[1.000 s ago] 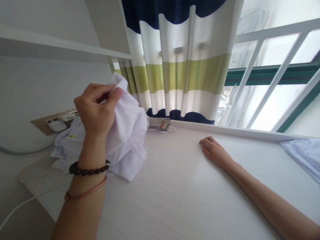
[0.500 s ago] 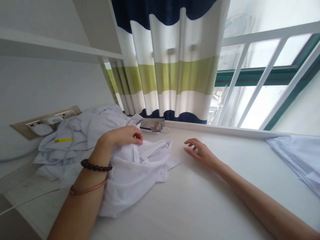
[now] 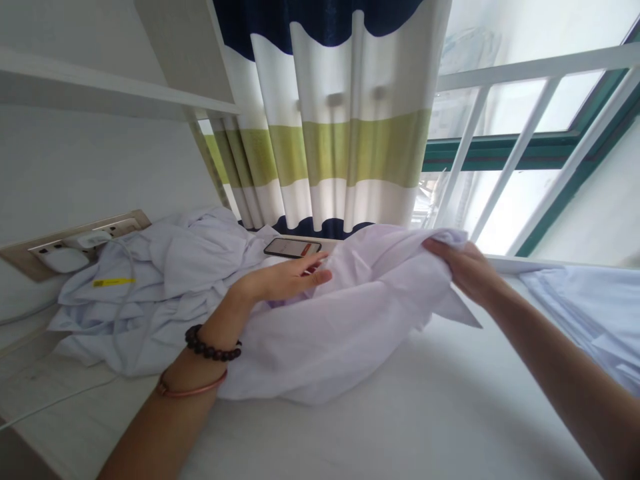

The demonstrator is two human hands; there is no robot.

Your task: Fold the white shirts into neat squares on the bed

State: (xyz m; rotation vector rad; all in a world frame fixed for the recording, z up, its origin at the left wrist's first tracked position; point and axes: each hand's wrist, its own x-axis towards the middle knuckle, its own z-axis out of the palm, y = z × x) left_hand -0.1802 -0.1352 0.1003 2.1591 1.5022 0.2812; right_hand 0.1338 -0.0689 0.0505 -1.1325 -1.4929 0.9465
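A white shirt (image 3: 350,333) stretches crumpled across the table, its right part lifted off the surface. My right hand (image 3: 467,267) grips its upper right edge, thumb and fingers closed on the fabric, and a pointed corner of cloth hangs below. My left hand (image 3: 290,275) lies against the shirt's left part with thumb and fingers apart. Whether those fingers pinch any cloth is partly hidden by folds. Just behind the left hand rests a phone (image 3: 293,247) with its screen lit.
A heap of white clothes (image 3: 175,267) with a yellow tag (image 3: 114,282) lies at left, crossed by a charger cable (image 3: 120,320). Plugs fill part of a wall socket strip (image 3: 65,250). Folded white clothes (image 3: 595,307) lie at right. A curtain (image 3: 330,153) and barred window stand behind.
My right hand has taken hold of the shirt and drawn it up and to the right. My left hand has moved right and its fingers have spread. The phone shows more fully.
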